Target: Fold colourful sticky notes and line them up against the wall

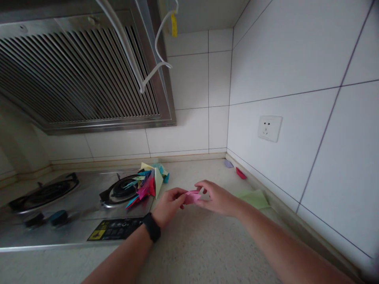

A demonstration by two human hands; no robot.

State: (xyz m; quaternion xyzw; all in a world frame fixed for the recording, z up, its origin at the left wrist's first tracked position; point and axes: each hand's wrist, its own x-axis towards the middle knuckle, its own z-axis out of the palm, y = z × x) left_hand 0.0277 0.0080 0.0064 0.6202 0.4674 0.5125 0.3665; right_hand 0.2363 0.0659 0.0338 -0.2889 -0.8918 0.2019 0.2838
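A piece of pink folded paper (192, 197) is pinched at its left end between the thumb and fingers of the left hand (170, 203) (a black band (152, 227) is worn on that wrist). Its right end is met by the thumb of the right hand (217, 199), whose fingers are curved and parted from the thumb. The paper is held above the countertop (207, 248), between both hands.

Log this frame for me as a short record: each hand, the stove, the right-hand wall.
Left hand: pinching pink folded paper
Right hand: at the paper's other end, contact unclear
Left wrist: black band
Gas stove: colorful folded-paper pile at its right edge
Beside right wall: purple paper, red folded paper, pale green sheet
Right wall fixture: socket
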